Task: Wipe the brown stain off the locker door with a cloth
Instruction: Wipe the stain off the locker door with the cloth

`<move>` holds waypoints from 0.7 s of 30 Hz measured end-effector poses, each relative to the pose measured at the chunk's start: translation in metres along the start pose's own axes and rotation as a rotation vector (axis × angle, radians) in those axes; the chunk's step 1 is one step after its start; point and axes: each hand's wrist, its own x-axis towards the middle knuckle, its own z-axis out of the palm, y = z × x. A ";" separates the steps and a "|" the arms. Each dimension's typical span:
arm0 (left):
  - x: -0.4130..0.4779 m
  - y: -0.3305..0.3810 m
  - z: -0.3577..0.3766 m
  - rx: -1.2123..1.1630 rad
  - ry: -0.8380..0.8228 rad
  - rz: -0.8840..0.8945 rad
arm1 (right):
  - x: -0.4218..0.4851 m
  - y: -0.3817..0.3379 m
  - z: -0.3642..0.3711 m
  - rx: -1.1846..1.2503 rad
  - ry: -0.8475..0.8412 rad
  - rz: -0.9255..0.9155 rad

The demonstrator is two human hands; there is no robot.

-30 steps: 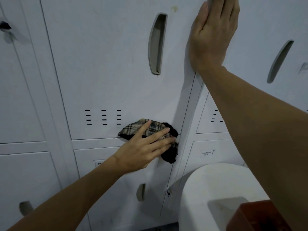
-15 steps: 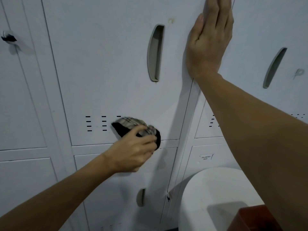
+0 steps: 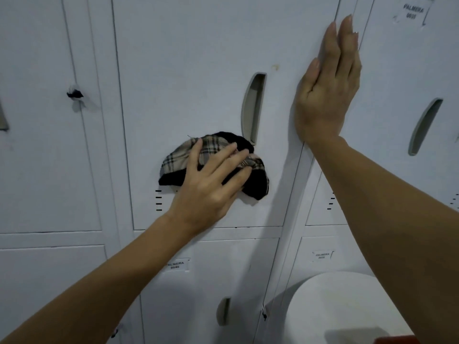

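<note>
Two bare hands are on the locker door [image 3: 193, 70]. Your left hand [image 3: 208, 184] lies spread over a crumpled cloth [image 3: 213, 160], plaid on one face and black on the other, pressing it flat against the panel with fingers splayed rather than clenched. The cloth sits low on the door, its upper black fold touching the bottom end of the recessed handle [image 3: 253, 108], and its lower edge covers part of the vent slots [image 3: 158, 200]. Your right hand [image 3: 327, 95] rests open and flat, fingers straight up, along the door's right edge and holds nothing.

The brown stain [image 3: 275, 67] is a small faint mark just above the handle's top, well above the cloth and uncovered. The handle stands between cloth and stain.

Around you: a neighbouring door on the left with a dark hole [image 3: 74, 94], a door on the right with its own handle [image 3: 424, 125], name labels [image 3: 175, 264] on the lower lockers, and a white rounded object [image 3: 335, 309] at the lower right, partly behind your right forearm.
</note>
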 end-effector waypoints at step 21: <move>0.089 -0.004 -0.024 0.065 -0.050 -0.326 | 0.001 0.000 -0.001 0.035 -0.044 0.033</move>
